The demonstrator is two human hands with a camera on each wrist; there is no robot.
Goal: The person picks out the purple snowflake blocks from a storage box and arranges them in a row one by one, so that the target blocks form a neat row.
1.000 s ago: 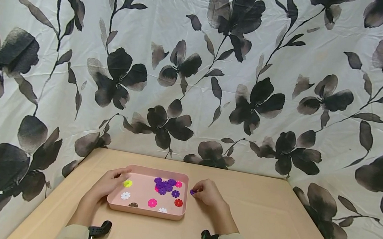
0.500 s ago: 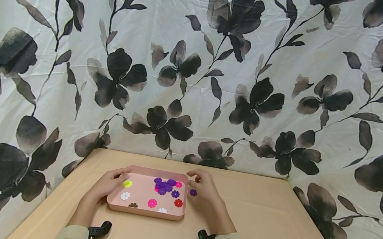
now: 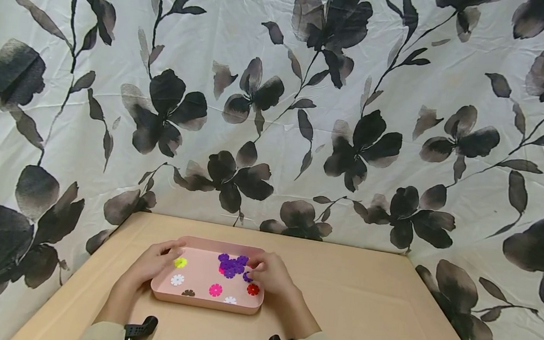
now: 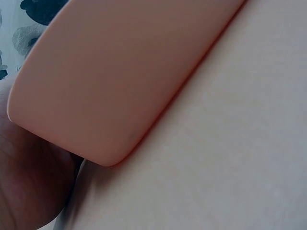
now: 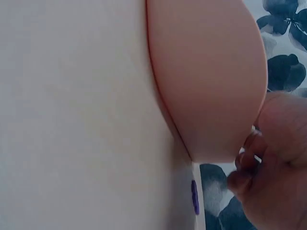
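Note:
A shallow pink tray (image 3: 202, 300) lies on the table. My left hand (image 3: 154, 262) grips its left rim, and the left wrist view has the palm (image 4: 33, 177) against the tray's outer wall (image 4: 105, 96). Over the right rim reaches my right hand (image 3: 272, 275), its bent fingertips right at a purple flower-shaped disc (image 3: 246, 277) that they partly cover. I cannot tell whether they pinch it. Several more purple discs (image 3: 230, 268) are heaped just left of those fingertips. Outside the tray, one purple disc (image 5: 194, 197) lies on the table, hidden by the hand in the head view.
Other discs lie spread in the tray: yellow (image 3: 180, 262), white (image 3: 177, 280), brown (image 3: 188, 293), pink (image 3: 215, 290) and red (image 3: 253, 289). The tan tabletop (image 3: 362, 307) ends at a floral cloth (image 3: 303, 140) hung behind it.
My right hand let go of a purple disc on the table right of the tray, rose, then moved left over the rim to the purple discs. The left hand stayed on the tray.

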